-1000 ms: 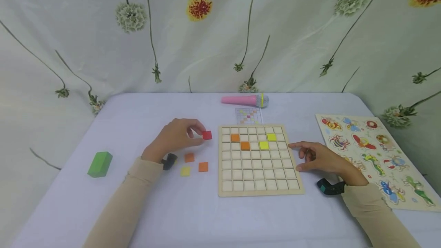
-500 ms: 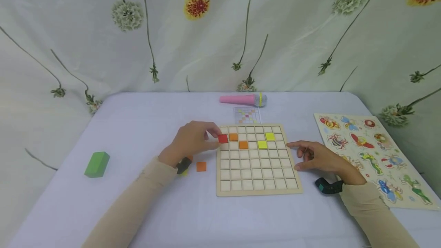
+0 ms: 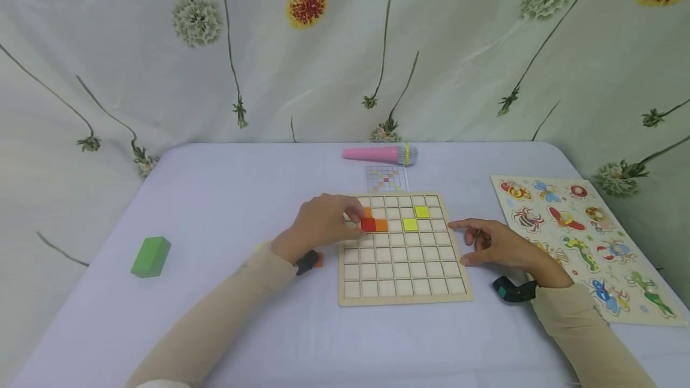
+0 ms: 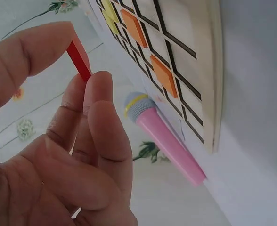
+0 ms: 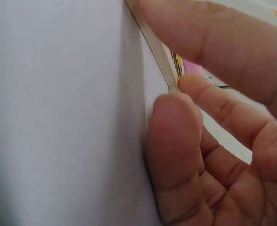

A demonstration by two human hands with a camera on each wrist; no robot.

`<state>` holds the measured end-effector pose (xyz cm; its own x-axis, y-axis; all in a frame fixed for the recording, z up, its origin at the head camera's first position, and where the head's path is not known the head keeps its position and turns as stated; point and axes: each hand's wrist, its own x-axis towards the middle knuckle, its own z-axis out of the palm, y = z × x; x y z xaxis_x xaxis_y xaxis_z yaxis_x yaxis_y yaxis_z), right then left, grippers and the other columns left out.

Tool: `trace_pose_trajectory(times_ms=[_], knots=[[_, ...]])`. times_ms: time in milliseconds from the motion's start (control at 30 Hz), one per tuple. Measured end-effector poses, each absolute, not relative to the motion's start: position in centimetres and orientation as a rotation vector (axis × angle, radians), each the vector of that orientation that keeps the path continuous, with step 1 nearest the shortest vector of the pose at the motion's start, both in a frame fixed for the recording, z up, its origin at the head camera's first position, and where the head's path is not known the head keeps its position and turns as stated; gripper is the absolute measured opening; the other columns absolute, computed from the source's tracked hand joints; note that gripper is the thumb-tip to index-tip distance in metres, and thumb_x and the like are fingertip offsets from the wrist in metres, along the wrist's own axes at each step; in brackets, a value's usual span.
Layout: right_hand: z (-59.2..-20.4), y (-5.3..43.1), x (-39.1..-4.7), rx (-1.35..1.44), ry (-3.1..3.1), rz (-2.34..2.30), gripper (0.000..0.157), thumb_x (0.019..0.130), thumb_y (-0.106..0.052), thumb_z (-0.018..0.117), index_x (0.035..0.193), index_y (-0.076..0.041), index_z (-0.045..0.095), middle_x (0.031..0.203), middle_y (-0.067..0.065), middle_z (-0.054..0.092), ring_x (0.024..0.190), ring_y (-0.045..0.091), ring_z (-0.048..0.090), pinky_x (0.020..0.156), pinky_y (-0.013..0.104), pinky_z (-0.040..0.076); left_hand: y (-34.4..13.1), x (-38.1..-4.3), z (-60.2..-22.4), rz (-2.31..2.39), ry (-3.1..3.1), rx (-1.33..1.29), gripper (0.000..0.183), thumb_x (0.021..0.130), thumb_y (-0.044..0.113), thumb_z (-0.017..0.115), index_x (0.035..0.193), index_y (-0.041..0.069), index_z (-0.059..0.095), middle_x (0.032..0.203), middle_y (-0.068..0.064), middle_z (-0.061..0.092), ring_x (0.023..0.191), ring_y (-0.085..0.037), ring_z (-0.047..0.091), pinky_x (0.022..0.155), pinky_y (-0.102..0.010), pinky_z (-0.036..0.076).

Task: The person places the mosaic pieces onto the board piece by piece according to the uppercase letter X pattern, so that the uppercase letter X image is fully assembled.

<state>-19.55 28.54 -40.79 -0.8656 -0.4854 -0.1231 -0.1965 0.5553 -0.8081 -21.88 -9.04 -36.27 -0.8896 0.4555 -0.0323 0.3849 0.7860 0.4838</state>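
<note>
Floral cloth (image 3: 334,47) hangs behind the white table (image 3: 302,340). The left hand (image 3: 323,223) pinches the red tile (image 3: 368,224) above the grid board (image 3: 404,302), near two orange tiles (image 3: 381,225); the right hand (image 3: 493,241), thumb and forefinger apart, touches the grid board's right edge, gripping nothing. Keeping the red tile level and square should help. No writing is legible.

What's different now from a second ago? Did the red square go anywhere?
Yes! The left hand, pinching the red tile, moved right, from beside the board to over it. Nothing was let go. The right hand stayed at the board's right edge; the board's orange tiles and yellow tiles stayed put.
</note>
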Motion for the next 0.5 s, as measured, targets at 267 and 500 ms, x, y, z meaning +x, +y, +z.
trace_pose_trajectory(times_ms=[267, 500], knots=[[-40.8, 28.6, -19.5, -0.569, 2.452, -1.231, 0.067, 0.088, -0.003, 0.086, 0.145, 0.015, 0.055, 0.099, 0.007, 0.054, 0.075, 0.012, 0.048, 0.067, 0.025, 0.04, -6.8, -21.9, -36.1, 0.623, 2.794, 0.683, 0.02, 0.09, 0.028, 0.084, 0.108, 0.024, 0.078, 0.095, 0.013, 0.074, 0.092, -0.013, 0.067, 0.072, -0.036, 0.05], [-40.7, 28.6, -19.5, -0.566, 2.46, -1.223, 0.067, 0.087, -0.003, 0.087, 0.144, 0.015, 0.056, 0.099, 0.007, 0.054, 0.075, 0.012, 0.048, 0.067, 0.025, 0.04, -5.2, -22.0, -36.3, 0.554, 2.781, 0.711, 0.018, 0.089, 0.027, 0.085, 0.105, 0.024, 0.077, 0.09, 0.014, 0.069, 0.09, -0.013, 0.063, 0.071, -0.039, 0.05]])
